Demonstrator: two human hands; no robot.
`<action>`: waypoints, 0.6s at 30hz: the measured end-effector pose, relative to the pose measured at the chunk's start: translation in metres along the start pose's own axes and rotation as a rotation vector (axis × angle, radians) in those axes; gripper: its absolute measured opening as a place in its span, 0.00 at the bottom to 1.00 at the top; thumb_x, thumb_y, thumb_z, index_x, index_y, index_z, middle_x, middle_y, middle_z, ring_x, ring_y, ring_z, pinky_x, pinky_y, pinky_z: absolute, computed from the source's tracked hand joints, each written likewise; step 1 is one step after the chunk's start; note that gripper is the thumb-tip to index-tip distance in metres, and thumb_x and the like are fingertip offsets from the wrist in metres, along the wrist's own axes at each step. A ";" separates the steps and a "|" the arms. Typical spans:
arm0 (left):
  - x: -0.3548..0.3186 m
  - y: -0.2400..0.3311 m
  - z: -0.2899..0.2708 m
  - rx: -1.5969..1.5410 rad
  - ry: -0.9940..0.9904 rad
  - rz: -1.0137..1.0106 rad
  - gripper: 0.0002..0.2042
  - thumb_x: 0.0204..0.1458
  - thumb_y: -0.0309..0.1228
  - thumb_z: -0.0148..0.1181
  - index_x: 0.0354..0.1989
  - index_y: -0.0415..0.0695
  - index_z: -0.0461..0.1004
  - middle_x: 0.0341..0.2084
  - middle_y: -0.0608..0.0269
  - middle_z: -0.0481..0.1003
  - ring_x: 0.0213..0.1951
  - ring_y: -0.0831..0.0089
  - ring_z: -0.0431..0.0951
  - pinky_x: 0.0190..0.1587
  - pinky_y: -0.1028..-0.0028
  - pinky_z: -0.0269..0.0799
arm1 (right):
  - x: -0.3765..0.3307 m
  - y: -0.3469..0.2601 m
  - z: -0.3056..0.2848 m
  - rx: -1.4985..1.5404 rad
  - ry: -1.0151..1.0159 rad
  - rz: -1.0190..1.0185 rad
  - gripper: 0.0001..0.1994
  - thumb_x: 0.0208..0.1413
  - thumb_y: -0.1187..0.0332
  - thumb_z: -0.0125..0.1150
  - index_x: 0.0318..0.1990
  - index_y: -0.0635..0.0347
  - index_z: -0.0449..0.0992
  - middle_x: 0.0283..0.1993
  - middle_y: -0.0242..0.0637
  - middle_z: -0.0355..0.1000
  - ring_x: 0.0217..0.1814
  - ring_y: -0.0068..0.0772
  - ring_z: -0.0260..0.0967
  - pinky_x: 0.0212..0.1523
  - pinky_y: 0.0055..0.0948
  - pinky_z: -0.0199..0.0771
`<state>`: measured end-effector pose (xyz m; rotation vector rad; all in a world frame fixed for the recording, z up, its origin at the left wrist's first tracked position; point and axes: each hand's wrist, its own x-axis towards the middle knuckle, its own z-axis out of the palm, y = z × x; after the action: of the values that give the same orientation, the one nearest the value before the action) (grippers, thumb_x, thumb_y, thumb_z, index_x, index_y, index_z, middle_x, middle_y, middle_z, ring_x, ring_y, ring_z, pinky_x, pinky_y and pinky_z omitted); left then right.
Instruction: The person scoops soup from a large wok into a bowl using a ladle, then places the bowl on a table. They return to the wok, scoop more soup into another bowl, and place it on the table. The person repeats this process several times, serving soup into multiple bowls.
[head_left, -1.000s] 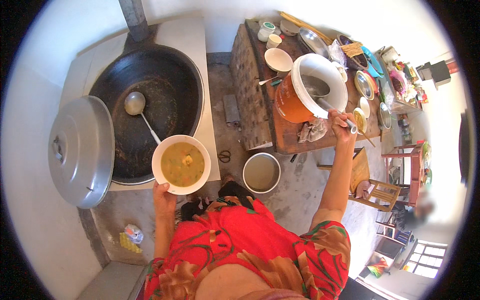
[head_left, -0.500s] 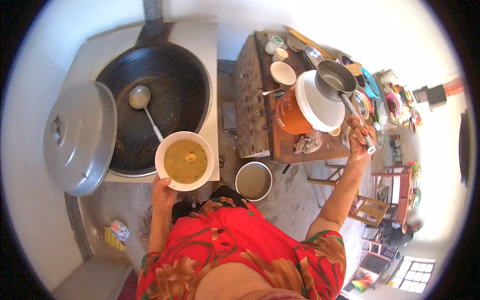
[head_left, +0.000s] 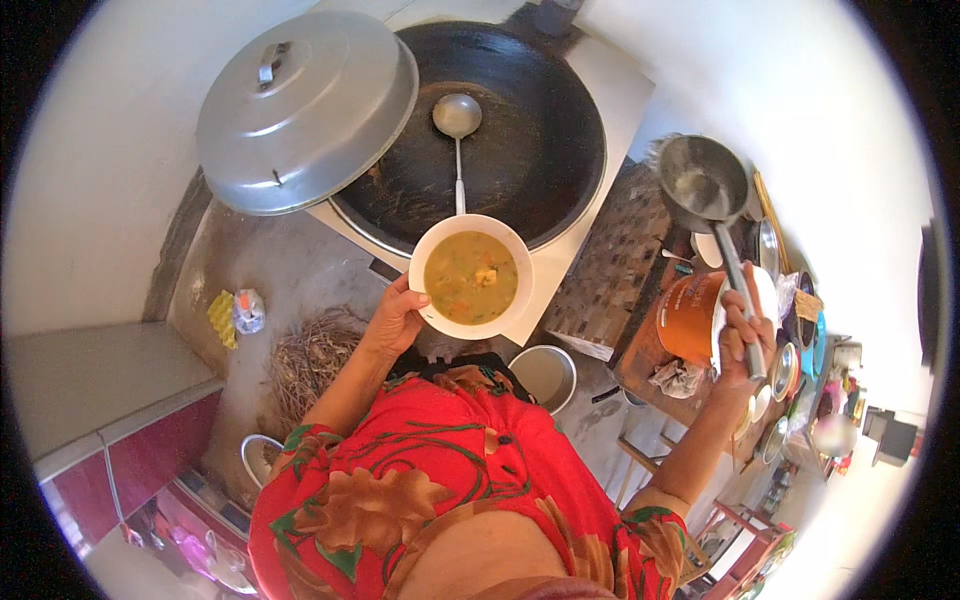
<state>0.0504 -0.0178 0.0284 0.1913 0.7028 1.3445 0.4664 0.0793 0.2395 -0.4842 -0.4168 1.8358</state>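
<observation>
My left hand (head_left: pixel 398 315) grips the rim of a white bowl (head_left: pixel 421 258) of yellowish soup with lumps in it, held level over the near edge of the stove. My right hand (head_left: pixel 745 335) is closed around the handle of a long-handled metal dipper (head_left: pixel 706 180), raised to the right of the wok. Only a little wet shine shows in the dipper's bowl. A ladle (head_left: pixel 458 118) lies in the big black wok (head_left: pixel 540 160), its handle end hidden behind the soup bowl. The domed metal lid (head_left: pixel 310 110) leans over the wok's left side.
Below my right hand, an orange bucket (head_left: pixel 686 318) and a crumpled cloth (head_left: pixel 676 379) sit on a wooden table with several dishes. A metal pot (head_left: pixel 545 376) stands on the floor by my body. Dry straw (head_left: pixel 312 365) is heaped at the left, near a counter (head_left: pixel 110 375).
The view has turned left. The dipper has moved off the bucket's white top toward the wok side. The soup bowl stays in my left hand at the stove's near edge.
</observation>
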 end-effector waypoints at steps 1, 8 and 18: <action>-0.004 0.003 -0.003 -0.002 0.008 0.010 0.27 0.39 0.23 0.57 0.53 0.36 0.65 0.46 0.58 0.72 0.48 0.68 0.73 0.53 0.67 0.67 | 0.007 0.011 0.004 -0.044 0.039 0.014 0.36 0.47 0.83 0.43 0.66 0.64 0.40 0.40 0.45 0.54 0.24 0.23 0.56 0.12 0.18 0.56; -0.023 0.009 -0.013 0.001 0.067 0.079 0.26 0.39 0.24 0.59 0.51 0.36 0.65 0.45 0.58 0.73 0.47 0.68 0.73 0.54 0.68 0.67 | 0.049 0.059 0.023 -0.354 0.154 0.166 0.40 0.39 0.80 0.47 0.66 0.58 0.47 0.37 0.43 0.57 0.20 0.18 0.54 0.10 0.12 0.57; -0.045 0.021 -0.019 -0.049 0.125 0.140 0.25 0.37 0.25 0.61 0.49 0.36 0.68 0.43 0.58 0.74 0.46 0.68 0.74 0.53 0.68 0.67 | 0.095 0.130 0.024 -0.498 0.027 0.383 0.41 0.38 0.81 0.48 0.66 0.54 0.47 0.35 0.43 0.61 0.19 0.20 0.58 0.11 0.15 0.57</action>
<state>0.0198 -0.0596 0.0397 0.1195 0.7718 1.5160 0.3219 0.1295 0.1825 -0.9817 -0.8144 2.0863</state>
